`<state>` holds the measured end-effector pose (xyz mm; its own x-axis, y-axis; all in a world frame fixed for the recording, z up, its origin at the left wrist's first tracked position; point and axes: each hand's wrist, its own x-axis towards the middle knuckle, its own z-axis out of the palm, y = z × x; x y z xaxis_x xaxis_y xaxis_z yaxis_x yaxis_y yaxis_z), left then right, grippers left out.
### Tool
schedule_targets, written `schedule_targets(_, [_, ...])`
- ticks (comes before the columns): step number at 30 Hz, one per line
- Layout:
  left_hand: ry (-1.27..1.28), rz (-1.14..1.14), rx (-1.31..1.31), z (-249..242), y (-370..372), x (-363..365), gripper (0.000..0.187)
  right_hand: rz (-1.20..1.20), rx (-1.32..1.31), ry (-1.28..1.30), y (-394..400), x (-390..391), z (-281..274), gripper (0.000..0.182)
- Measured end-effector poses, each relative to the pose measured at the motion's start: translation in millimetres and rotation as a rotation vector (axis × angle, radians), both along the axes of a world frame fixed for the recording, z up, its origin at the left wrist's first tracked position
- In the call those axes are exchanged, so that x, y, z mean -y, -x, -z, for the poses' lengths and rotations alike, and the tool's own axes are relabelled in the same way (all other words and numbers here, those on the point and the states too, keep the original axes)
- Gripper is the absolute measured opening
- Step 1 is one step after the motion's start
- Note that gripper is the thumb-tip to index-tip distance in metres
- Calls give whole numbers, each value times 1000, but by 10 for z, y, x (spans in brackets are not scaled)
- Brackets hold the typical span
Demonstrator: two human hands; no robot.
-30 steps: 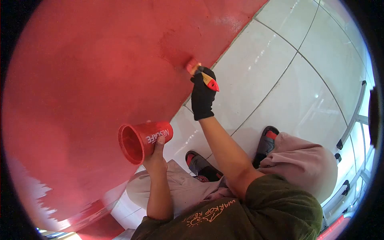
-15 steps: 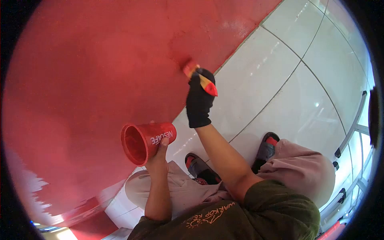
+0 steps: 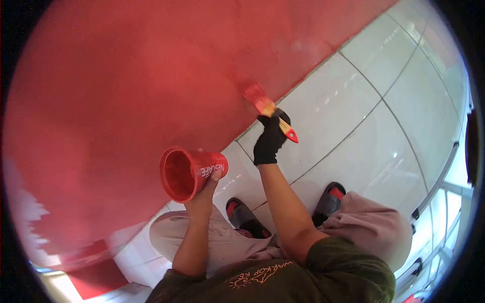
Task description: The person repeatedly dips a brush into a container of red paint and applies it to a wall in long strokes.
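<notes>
A red plastic cup (image 3: 194,171) with white NESCAFE lettering is held tilted by my bare left hand (image 3: 204,193), fingers wrapped round its lower side. Red paint coats the cup's inside. In a black glove, my right hand (image 3: 272,135) grips a paintbrush (image 3: 266,106) by its wooden, red-tipped handle. The brush's red-coated bristles point up and left, over the red wall (image 3: 126,91) close to its bottom edge.
White floor tiles (image 3: 348,131) meet the wall along a diagonal line. My sandalled feet stand on them. A metal ladder-like frame (image 3: 444,202) is at the right. Unpainted pale patches (image 3: 35,227) show at the wall's lower left.
My right hand and the paintbrush have moved down and right in view, and the bristles now show fully. The cup has shifted slightly right, still in my left hand.
</notes>
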<state>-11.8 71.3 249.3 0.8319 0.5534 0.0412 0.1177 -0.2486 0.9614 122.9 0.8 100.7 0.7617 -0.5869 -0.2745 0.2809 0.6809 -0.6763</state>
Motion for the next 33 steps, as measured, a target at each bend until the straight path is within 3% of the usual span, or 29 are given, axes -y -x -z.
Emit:
schedule_targets(3, [26, 24, 34, -41, -37, 80, 53, -34, -236, 78, 22, 127, -64, 28])
schedule_targets(6, [37, 18, 50, -82, -59, 102, 54, -146, -126, 173, -75, 177, -400, 26])
schedule_targets(7, [1, 53, -3, -116, -56, 104, 54, -138, 40, 194, -71, 133, -596, 24])
schedule_targets(10, [14, 72, -77, -67, -30, 58, 57, -205, 186, 347, 23, 165, -1401, 25])
schedule_targets(14, [-3, 65, -53, -14, -65, 47, 65, -227, 349, 298, 136, 345, -2123, 27])
schedule_targets(19, [75, 27, 47, 102, -91, 59, 69, -303, 500, 409, 95, 630, -2479, 28])
schedule_targets(22, [68, 49, 105, 30, -146, 93, 70, -485, 591, 513, 121, 737, -2709, 27])
schedule_targets(33, [107, 164, 176, 45, -381, 164, 83, -958, 532, 1198, 93, 743, -3390, 16])
